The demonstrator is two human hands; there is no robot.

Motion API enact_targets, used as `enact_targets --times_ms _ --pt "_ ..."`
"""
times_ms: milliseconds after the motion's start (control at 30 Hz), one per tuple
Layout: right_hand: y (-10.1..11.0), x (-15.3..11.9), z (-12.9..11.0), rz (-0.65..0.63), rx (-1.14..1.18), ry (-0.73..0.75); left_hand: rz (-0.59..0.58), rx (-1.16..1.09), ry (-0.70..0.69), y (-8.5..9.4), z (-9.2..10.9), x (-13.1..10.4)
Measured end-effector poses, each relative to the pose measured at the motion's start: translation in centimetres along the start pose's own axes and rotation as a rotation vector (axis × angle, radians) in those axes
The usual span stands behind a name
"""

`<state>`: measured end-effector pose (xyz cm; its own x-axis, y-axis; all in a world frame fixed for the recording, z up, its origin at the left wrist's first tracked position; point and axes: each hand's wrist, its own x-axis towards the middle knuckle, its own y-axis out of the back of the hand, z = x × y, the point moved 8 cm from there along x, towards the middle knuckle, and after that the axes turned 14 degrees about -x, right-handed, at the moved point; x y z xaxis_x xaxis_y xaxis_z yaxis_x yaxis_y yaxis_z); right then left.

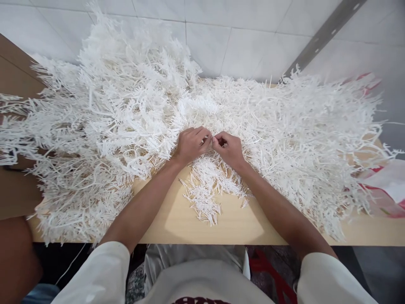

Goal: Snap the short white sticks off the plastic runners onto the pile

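Note:
My left hand [193, 145] is closed, its fingers curled down and its thumb and forefinger pinched together. Facing it, my right hand [230, 148] pinches with thumb and forefinger, the other fingers folded in. The fingertips of both nearly meet over the middle of the table, with a small white bit between them, seemingly part of a white plastic sprig; most of it is hidden by the fingers. Just below the hands lies a small heap of short white sprigs [205, 190]. Behind my left hand rises a tall pile of white branched sprigs [126, 93].
A second wide pile of white sprigs [294, 139] spreads over the right side. The light wooden table [177, 230] shows at its front edge. A red and white plastic bag [387, 190] sits at the right, cardboard [17, 190] at the left, and a tiled wall [209, 46] behind.

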<state>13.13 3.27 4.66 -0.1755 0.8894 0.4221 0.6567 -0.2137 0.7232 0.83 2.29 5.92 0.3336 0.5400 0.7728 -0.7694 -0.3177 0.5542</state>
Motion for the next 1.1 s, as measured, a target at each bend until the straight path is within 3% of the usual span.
enact_targets --times_ms 133,267,300,367,433,600,833,967,1100 --pt "0.1 -0.2 -0.6 0.048 -0.109 0.107 -0.014 -0.003 0.039 0.0 -0.2 0.1" --pt "-0.9 -1.6 -2.2 -0.149 -0.154 0.335 0.108 -0.091 0.375 1.1 -3.6 -0.2" --pt "-0.7 -1.9 -2.4 -0.164 -0.185 0.387 0.110 -0.109 0.404 1.1 -3.9 -0.2" --pt "0.4 -1.8 -2.0 -0.091 -0.244 0.384 -0.053 -0.122 0.304 -0.1 -2.9 0.2" --pt "1.7 -1.1 -0.7 0.019 -0.257 0.279 -0.160 -0.092 0.218 -1.1 -1.9 0.3" --pt "2.3 0.0 0.5 0.084 -0.149 0.146 -0.156 -0.097 0.225 -1.8 -1.9 -0.1" --pt "1.6 1.5 -0.3 -0.135 0.003 0.050 0.088 -0.310 0.134 -0.2 -2.3 0.1" --pt "1.7 2.2 -0.7 -0.253 -0.021 0.085 0.074 -0.379 0.125 -0.1 -2.3 0.3" --pt "2.2 2.3 -0.9 -0.299 -0.098 0.083 0.022 -0.299 0.094 -0.3 -1.9 0.2"
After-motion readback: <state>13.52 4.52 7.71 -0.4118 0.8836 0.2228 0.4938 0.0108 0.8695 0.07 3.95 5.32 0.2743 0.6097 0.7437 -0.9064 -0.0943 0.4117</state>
